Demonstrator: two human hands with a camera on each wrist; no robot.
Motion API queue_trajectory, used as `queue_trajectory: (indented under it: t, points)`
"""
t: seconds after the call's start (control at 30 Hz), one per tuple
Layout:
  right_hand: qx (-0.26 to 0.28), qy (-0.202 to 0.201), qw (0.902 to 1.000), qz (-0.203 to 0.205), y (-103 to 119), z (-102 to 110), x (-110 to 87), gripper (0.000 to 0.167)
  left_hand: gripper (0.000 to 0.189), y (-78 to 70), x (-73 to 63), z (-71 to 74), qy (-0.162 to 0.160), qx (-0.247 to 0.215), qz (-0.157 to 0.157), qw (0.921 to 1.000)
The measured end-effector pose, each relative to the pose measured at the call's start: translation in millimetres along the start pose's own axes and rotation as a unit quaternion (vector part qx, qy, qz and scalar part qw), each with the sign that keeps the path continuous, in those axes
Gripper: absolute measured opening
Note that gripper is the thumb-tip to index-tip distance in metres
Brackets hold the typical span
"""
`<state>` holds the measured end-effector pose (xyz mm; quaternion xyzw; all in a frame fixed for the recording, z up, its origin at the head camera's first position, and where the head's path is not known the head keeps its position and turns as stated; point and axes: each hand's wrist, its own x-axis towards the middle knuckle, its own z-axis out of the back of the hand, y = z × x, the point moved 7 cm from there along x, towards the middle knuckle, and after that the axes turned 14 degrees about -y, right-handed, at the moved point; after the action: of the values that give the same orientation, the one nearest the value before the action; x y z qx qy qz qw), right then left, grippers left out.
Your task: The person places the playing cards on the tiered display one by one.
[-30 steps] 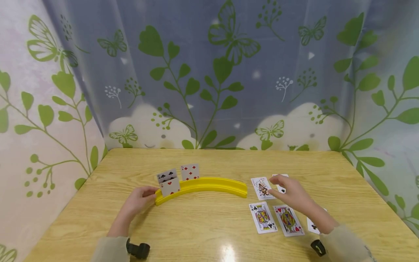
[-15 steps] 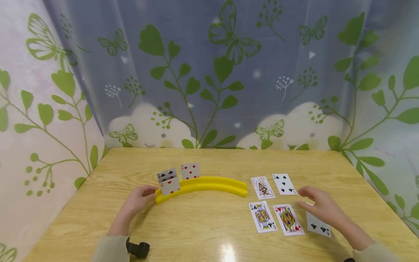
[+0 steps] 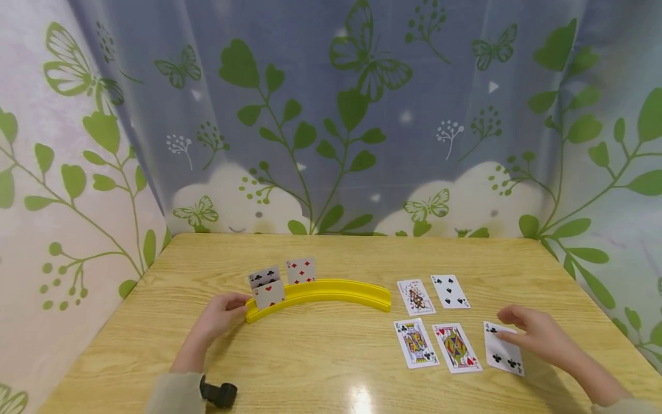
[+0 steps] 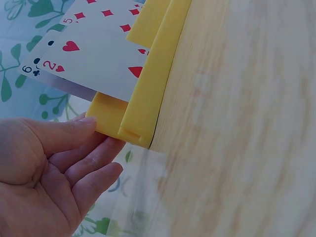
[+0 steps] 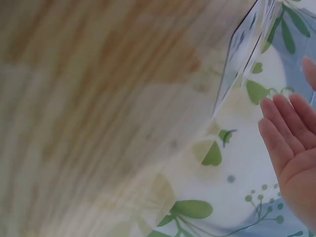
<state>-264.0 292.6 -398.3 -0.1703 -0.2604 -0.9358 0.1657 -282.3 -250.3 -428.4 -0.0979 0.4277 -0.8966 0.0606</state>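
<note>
My left hand point(image 3: 222, 315) pinches the left end of a curved yellow card holder point(image 3: 341, 290); in the left wrist view the thumb and fingers point(image 4: 96, 158) meet at that end. In the holder stand a two of hearts point(image 3: 269, 295), a six of clubs point(image 3: 264, 276) behind it, and a five of diamonds point(image 3: 301, 271) further right. My right hand point(image 3: 543, 336) hovers over a clubs card point(image 3: 500, 351) at the right, covering its upper right corner, its fingers relaxed and holding nothing. The right wrist view shows that palm point(image 5: 301, 158) with loosely extended fingers.
Face up on the wooden table point(image 3: 331, 356) lie a joker point(image 3: 416, 297), a five of spades point(image 3: 450, 291), a king of clubs point(image 3: 416, 344) and a jack of hearts point(image 3: 457, 348). A patterned curtain point(image 3: 320, 144) hangs behind the table's far edge.
My right hand has moved right and toward me, from over the five of spades to the clubs card, uncovering the five of spades. My left hand and the holder have stayed put.
</note>
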Motion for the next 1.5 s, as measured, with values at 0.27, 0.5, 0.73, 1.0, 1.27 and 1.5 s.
queue_trajectory:
  t: [0.27, 0.5, 0.73, 1.0, 1.27, 1.5]
  points:
    - [-0.010, 0.062, 0.9980, 0.003, -19.6, -5.3, -1.3, 0.031, 0.023, -0.4, -0.8, -0.6, 0.005, -0.010, 0.002, 0.9999]
    - [0.023, 0.068, 0.9969, 0.032, -31.1, -10.5, 0.5, 0.035, 0.023, -1.0, -0.8, -0.2, 0.001, -0.004, 0.004, 1.0000]
    - [-0.010, 0.104, 0.9942, 0.026, -34.3, -18.1, -0.6, 0.043, 0.023, 1.1, -0.3, -0.9, 0.000, -0.003, 0.003, 1.0000]
    - [-0.035, 0.116, 0.9924, 0.019, -35.1, -22.3, -2.3, 0.045, 0.022, 0.1, -0.4, -0.3, 0.001, -0.002, 0.000, 1.0000]
    - [-0.034, 0.122, 0.9920, 0.001, -35.0, -23.1, -1.9, 0.047, 0.022, -1.3, -0.7, 0.7, 0.000, 0.002, 0.002, 1.0000]
    - [-0.049, 0.128, 0.9903, -0.025, -37.9, -25.5, 0.6, 0.047, 0.022, 0.7, 0.8, 0.2, -0.001, 0.003, 0.007, 1.0000]
